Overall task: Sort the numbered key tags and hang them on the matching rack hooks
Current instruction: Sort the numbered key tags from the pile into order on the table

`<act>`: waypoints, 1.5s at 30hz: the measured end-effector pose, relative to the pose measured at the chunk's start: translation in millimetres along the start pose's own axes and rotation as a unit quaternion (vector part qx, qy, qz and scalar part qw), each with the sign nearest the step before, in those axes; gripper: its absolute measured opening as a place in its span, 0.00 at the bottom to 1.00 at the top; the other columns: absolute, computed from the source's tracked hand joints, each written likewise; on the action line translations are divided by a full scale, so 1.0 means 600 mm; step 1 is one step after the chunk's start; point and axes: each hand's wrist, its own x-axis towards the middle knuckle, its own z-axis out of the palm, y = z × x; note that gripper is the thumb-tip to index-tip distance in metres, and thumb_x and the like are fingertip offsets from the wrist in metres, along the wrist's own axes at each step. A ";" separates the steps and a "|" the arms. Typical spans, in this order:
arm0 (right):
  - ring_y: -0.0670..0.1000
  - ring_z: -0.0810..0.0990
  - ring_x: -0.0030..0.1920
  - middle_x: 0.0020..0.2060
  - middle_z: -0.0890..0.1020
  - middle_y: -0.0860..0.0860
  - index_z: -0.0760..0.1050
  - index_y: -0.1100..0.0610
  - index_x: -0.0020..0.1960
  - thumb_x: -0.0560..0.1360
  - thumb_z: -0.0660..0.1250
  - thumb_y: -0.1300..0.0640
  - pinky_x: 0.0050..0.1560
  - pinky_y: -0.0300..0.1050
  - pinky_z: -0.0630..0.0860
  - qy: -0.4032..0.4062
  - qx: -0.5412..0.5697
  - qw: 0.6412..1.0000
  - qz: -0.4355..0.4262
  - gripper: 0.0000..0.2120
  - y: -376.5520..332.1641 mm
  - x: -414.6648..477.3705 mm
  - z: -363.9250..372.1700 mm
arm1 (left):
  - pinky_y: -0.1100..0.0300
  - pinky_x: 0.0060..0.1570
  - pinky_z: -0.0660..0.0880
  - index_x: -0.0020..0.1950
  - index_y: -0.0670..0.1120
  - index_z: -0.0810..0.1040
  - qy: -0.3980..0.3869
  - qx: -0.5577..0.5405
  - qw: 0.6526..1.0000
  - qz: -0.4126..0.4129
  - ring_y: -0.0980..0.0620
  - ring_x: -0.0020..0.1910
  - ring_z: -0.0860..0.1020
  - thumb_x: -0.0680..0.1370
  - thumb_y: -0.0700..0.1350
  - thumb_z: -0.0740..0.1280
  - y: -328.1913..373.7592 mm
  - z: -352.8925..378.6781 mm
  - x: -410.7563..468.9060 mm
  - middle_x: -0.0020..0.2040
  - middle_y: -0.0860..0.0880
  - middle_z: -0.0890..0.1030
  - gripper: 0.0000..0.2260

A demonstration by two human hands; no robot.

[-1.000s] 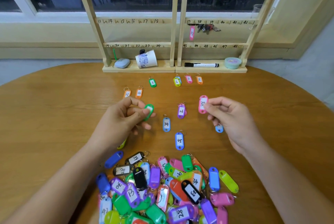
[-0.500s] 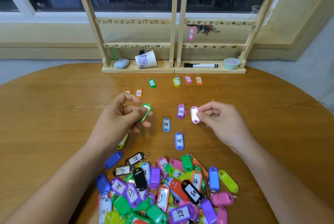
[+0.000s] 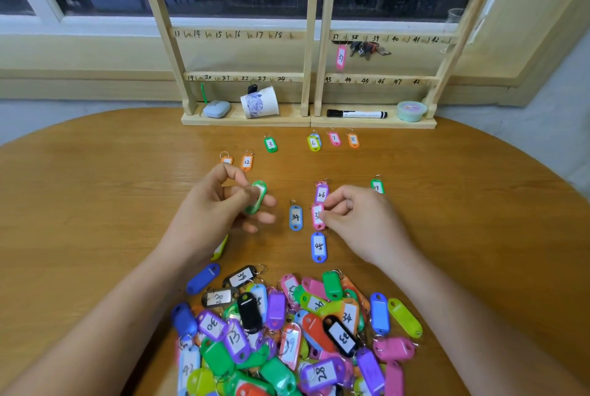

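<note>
Right hand dropped down-left, now pinching the pink tag beside blue 34, under purple 26. Rack at the table's far edge, pile up close. Left hand pinches a green tag, other fingers spread.

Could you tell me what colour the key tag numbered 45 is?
The 45 tag is blue with a white label, seen best in the head view.
</note>
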 end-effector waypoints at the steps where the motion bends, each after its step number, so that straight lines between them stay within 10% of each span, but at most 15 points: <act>1: 0.40 0.81 0.35 0.33 0.85 0.43 0.84 0.49 0.48 0.76 0.78 0.52 0.35 0.33 0.70 -0.001 -0.005 1.000 0.000 0.04 -0.002 -0.001 0.000 | 0.61 0.32 0.78 0.55 0.43 0.70 0.001 0.004 1.000 0.003 0.41 0.43 0.88 0.85 0.37 0.67 0.000 0.000 0.000 0.50 0.38 0.88 0.06; 10: 0.43 0.75 0.32 0.33 0.82 0.48 0.83 0.51 0.44 0.78 0.75 0.56 0.37 0.46 0.74 0.035 0.076 0.994 -0.072 0.05 -0.019 -0.016 -0.009 | 0.60 0.31 0.78 0.57 0.41 0.74 -0.009 0.059 0.998 0.009 0.41 0.46 0.89 0.81 0.42 0.73 -0.012 0.015 -0.006 0.50 0.42 0.89 0.11; 19: 0.52 0.87 0.38 0.39 0.89 0.51 0.86 0.54 0.50 0.82 0.72 0.51 0.39 0.48 0.79 -0.087 0.243 0.965 -0.055 0.07 -0.050 -0.050 -0.001 | 0.43 0.43 0.82 0.43 0.50 0.83 0.044 0.223 0.954 0.194 0.48 0.42 0.86 0.75 0.46 0.81 -0.047 0.038 -0.018 0.45 0.55 0.89 0.07; 25: 0.51 0.85 0.40 0.41 0.88 0.55 0.85 0.59 0.54 0.80 0.73 0.63 0.43 0.43 0.79 -0.089 0.355 0.930 -0.016 0.04 -0.047 -0.046 -0.005 | 0.61 0.48 0.80 0.45 0.49 0.89 0.014 0.250 0.932 0.261 0.53 0.53 0.86 0.73 0.42 0.82 -0.042 0.041 -0.017 0.54 0.56 0.87 0.05; 45: 0.57 0.88 0.43 0.45 0.88 0.57 0.82 0.57 0.59 0.83 0.68 0.67 0.41 0.45 0.81 -0.099 0.355 0.928 -0.055 0.09 -0.044 -0.049 -0.007 | 0.63 0.40 0.80 0.54 0.44 0.85 0.007 -0.022 0.998 0.063 0.51 0.43 0.84 0.72 0.41 0.79 -0.030 0.043 -0.015 0.47 0.41 0.89 0.13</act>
